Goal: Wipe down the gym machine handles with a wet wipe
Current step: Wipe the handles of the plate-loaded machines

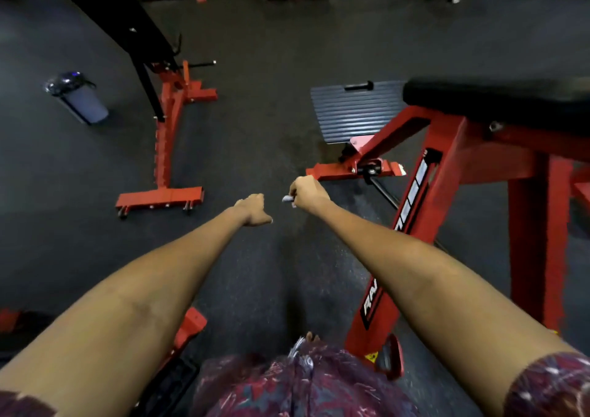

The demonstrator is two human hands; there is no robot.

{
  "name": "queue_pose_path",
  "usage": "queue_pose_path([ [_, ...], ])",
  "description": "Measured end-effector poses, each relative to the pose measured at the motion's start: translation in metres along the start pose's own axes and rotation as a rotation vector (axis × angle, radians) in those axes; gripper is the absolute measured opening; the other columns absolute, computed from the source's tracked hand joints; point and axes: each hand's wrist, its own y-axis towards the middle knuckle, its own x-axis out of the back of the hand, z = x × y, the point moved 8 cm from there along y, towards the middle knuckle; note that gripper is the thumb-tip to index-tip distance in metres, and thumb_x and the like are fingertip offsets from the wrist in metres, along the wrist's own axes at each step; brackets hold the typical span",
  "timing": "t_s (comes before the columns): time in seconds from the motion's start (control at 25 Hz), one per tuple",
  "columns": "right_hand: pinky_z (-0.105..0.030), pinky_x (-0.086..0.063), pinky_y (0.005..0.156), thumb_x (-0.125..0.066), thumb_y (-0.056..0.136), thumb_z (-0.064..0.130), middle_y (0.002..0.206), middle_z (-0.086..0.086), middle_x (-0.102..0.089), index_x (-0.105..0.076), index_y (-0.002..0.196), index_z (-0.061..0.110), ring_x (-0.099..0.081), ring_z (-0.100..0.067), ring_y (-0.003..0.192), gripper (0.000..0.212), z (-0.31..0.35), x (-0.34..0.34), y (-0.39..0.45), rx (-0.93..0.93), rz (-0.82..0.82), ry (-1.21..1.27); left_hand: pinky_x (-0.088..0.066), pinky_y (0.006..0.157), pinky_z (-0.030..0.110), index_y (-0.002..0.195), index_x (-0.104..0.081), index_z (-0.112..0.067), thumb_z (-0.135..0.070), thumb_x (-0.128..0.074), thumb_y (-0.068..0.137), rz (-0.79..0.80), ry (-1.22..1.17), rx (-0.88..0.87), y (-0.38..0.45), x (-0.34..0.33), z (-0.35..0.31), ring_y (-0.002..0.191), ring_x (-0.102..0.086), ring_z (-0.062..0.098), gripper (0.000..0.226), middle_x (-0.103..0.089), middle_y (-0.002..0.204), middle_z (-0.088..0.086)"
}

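Both arms reach forward and down over the dark floor (pixel 261 103), the hands close together but apart, near the middle of the view. The right hand (pixel 308 194) is curled into a fist around a small crumpled white wipe (pixel 287 198), a bit of which sticks out from the thumb side toward the other hand. The left hand (pixel 253 210) is also curled into a fist with nothing visible in it (its fingers are turned away from the camera).

Just beyond and to the right of the right hand stands a red machine (pixel 447 167) with a black pad (pixel 498 97) on top at the right edge of the view, a ribbed grey footplate (pixel 354 110) at its far end and a sloping red beam with a white-lettered black label running down toward the person. No handle of this machine is touched by either hand; the wipe is held in the air above the floor, near the machine's low red foot.

To the left, well apart from the hands, a second red frame (pixel 166 148) rests on the floor with a black bar rising from it toward the upper left corner. Farther left a grey bin (pixel 79 97) with a dark lid stands on the floor. At the bottom edge the person's patterned maroon clothing (pixel 297 384) shows, with matching sleeves at both lower corners.
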Motion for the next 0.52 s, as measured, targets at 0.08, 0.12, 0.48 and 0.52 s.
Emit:
queue_pose_path([
  [0.08,-0.034,-0.048,0.072,-0.068,0.082,0.017,0.098,-0.023,-0.067,-0.070,0.098,0.004,-0.063,-0.033,0.096,0.020,0.000,0.006,0.045,0.000,0.039,-0.017,-0.031,0.108,0.037,0.144,-0.026,-0.001,-0.032,-0.060,0.090,-0.020,-0.017,0.003,0.035,0.023,0.002,0.136,-0.033,0.030,0.070,-0.029,0.150,0.015],
  [0.12,-0.034,-0.048,0.072,-0.067,0.083,0.016,0.098,-0.022,-0.067,-0.070,0.098,0.004,-0.063,-0.033,0.096,0.019,0.001,0.008,0.068,0.000,0.052,-0.016,-0.030,0.109,0.036,0.144,-0.025,-0.001,-0.032,-0.059,0.091,-0.029,-0.024,0.004,0.055,0.035,0.006,0.136,-0.033,0.031,0.070,-0.028,0.151,0.015],
  [0.48,-0.034,-0.050,0.075,-0.063,0.087,0.031,0.102,-0.019,-0.067,-0.071,0.099,0.008,-0.062,-0.034,0.097,0.027,0.025,0.058,0.309,-0.020,-0.021,0.067,-0.025,0.110,0.034,0.147,-0.019,-0.001,-0.032,-0.055,0.093,-0.060,0.011,0.009,0.262,0.159,0.062,0.139,-0.028,0.030,0.072,-0.023,0.153,0.015],
  [0.52,-0.034,-0.050,0.074,-0.062,0.088,0.031,0.102,-0.018,-0.067,-0.071,0.099,0.009,-0.063,-0.034,0.097,0.026,0.028,0.067,0.333,-0.023,-0.030,0.065,-0.026,0.110,0.034,0.145,-0.022,-0.001,-0.032,-0.056,0.093,-0.036,-0.007,0.020,0.283,0.172,0.069,0.137,-0.030,0.030,0.070,-0.026,0.152,0.015],
])
